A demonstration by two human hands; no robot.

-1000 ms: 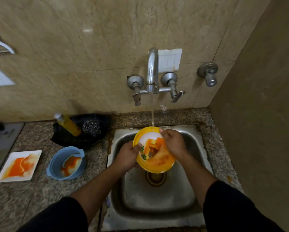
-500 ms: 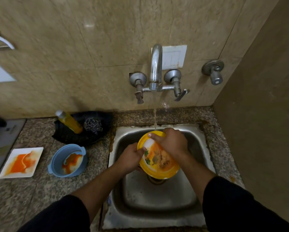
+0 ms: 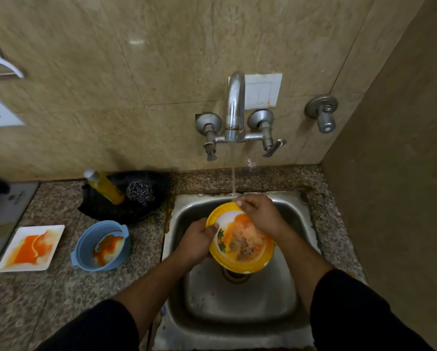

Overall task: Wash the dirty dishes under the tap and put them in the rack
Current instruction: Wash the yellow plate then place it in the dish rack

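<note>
Yellow-rimmed plate [image 3: 240, 240] with orange smears; blue bowl [image 3: 101, 245]; white square dish [image 3: 31, 248] streaked orange; speckled brown surface [image 3: 48, 295].

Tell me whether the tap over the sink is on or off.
On. A thin stream of water falls from the tap to the far rim of the yellow plate, beside the right hand.

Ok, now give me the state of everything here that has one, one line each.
Chrome wall tap: running.
Yellow-rimmed round plate: dirty, tilted over the steel sink.
Left hand: grips the plate's left rim.
Right hand: lies across the plate's upper part, reaching the stream.
Blue round bowl: dirty, upright on the counter.
White square plate: dirty, flat on the counter.
Yellow bottle: leaning in the black tray.
</note>
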